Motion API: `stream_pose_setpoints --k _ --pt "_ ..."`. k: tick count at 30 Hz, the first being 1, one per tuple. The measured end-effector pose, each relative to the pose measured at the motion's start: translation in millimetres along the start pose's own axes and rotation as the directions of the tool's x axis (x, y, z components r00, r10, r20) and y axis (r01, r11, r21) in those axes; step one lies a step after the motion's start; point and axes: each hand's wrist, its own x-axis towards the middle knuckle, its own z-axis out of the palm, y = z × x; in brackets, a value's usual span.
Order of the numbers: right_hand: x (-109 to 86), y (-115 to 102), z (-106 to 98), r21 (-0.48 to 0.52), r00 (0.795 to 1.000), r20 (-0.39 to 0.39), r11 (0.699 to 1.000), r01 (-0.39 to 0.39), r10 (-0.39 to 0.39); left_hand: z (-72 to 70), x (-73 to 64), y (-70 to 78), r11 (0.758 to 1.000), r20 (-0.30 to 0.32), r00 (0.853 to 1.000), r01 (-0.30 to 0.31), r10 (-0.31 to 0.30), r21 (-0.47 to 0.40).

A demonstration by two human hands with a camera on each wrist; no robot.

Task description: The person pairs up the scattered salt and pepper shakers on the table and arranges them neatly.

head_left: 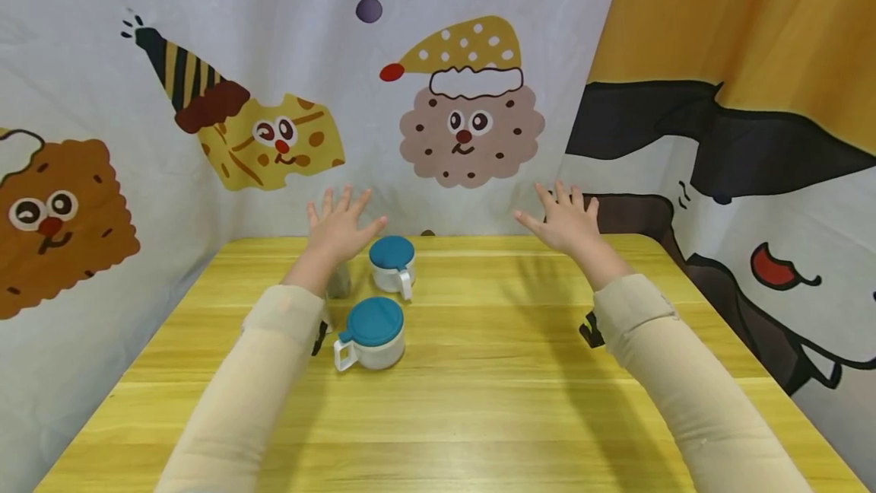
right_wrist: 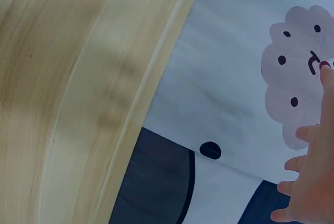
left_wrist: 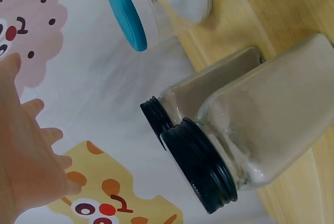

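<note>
My left hand is raised over the left part of the table with fingers spread, holding nothing. On the right, my right hand is held up the same way, palm down and apart from everything. Two white cups with blue lids and handles stand left of centre: a far cup just right of the left hand, and a near cup closer to me. In the left wrist view, a larger glass jar and a smaller glass jar, both black-lidded, stand side by side. My left arm mostly hides them in the head view.
The wooden table ends at a white curtain printed with cartoon biscuits and cheese. A yellow, black and white printed cloth hangs along the right side.
</note>
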Motion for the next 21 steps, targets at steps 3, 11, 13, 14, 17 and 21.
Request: stream_pose_setpoints --k 3,11,13,14,17,21 --pt "-1.6 0 1 0.004 1.000 -0.012 1.000 0.003 -0.003 -0.2 -1.3 -0.2 1.000 -0.009 1.000 -0.004 0.004 -0.003" --pt "-7.8 -6 8 0.038 0.999 -0.048 0.999 0.017 -0.015 -2.2 -8.4 1.6 1.000 -0.011 1.000 -0.025 0.025 -0.012" --pt "-8.7 -7 9 0.050 0.998 -0.057 0.999 0.020 -0.017 -2.4 -10.0 1.3 0.999 -0.018 0.999 -0.029 0.029 -0.016" --pt "-9.1 -8 10 0.055 0.998 -0.059 0.998 0.022 -0.019 -2.6 -10.7 1.1 0.999 -0.021 0.999 -0.031 0.031 -0.018" --pt "-10.2 -9 13 0.059 0.997 -0.070 0.998 0.027 -0.023 -3.4 -13.1 0.2 0.999 -0.030 0.999 -0.036 0.035 -0.021" --pt "-12.7 -10 14 0.064 0.995 -0.091 0.997 0.039 -0.033 -4.4 -16.0 -1.2 0.998 -0.047 0.998 -0.046 0.044 -0.035"
